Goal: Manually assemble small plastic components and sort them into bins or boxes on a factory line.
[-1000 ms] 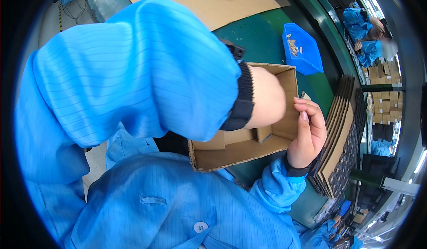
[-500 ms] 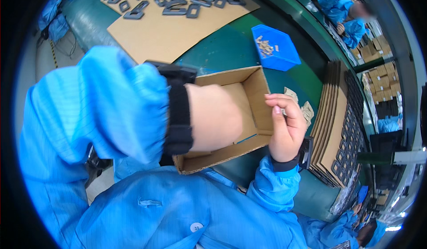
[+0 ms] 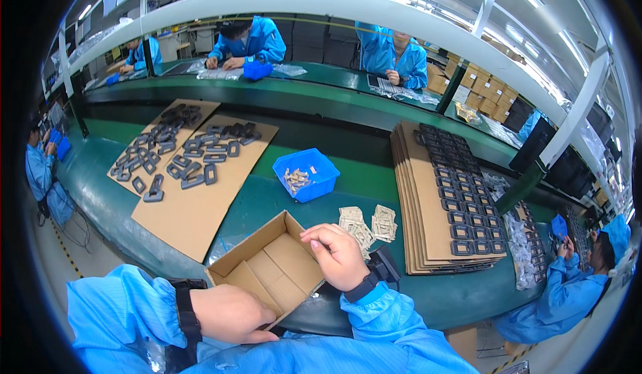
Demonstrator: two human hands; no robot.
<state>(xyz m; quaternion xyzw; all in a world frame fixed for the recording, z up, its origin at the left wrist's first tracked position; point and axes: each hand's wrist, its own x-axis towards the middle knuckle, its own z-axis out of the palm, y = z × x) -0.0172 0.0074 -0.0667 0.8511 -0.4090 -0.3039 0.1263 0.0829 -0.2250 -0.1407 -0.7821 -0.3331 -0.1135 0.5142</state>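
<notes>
An open cardboard box [image 3: 284, 267] sits tilted at the near table edge, and no loose items show on its visible floor. My left hand [image 3: 231, 314] is at its near left side, fingers curled over the near wall and thumb outside it. My right hand [image 3: 338, 257] is by the right wall, thumb and fingers drawn together at the rim; whatever they pinch, if anything, is hidden. Just beyond my right hand lie two piles of beige flat pieces [image 3: 358, 228]. A blue plastic bin [image 3: 314, 190] with small tan pieces stands behind the box.
Cardboard sheets [image 3: 190, 213] at the left carry scattered dark rectangular frames [image 3: 194, 153]. To the right, a stack of cardboard sheets [image 3: 414, 213] bears rows of dark frames [image 3: 468, 217]. Clear plastic bags [image 3: 525, 254] lie beside it. Co-workers in blue sit across and to the right.
My view has tilted up, bringing in more of the table and the co-workers. My left forearm, which crossed over the box, has drawn back to its near left side. My right hand stays beside the box.
</notes>
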